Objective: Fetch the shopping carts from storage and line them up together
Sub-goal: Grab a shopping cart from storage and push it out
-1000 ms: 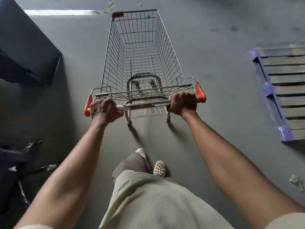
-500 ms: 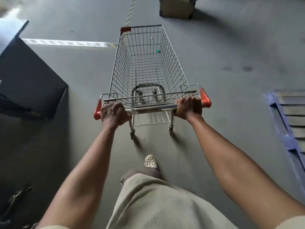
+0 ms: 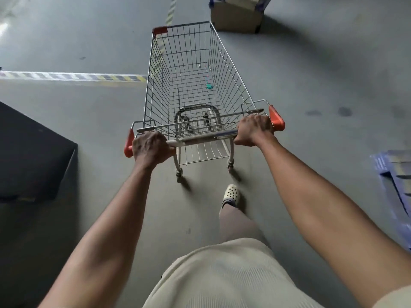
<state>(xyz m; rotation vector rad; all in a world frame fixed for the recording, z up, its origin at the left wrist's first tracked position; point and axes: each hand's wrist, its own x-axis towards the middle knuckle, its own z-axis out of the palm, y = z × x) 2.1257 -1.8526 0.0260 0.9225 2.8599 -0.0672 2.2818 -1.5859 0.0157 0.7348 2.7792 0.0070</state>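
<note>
A single wide-angle camera worn on the person's head gives the only view. It faces forward and steeply down at the grey concrete floor (image 3: 311,96). Nearest the lens, at the bottom edge, is the person's cream ribbed top (image 3: 222,274). Both bare forearms run up from the lower corners to the left hand (image 3: 151,147) and right hand (image 3: 253,130) at mid-frame, gripping the handle of the silver wire shopping cart (image 3: 191,85). The basket stretches away toward the top edge, where a brown cardboard box (image 3: 235,18) marks the farthest reach.
</note>
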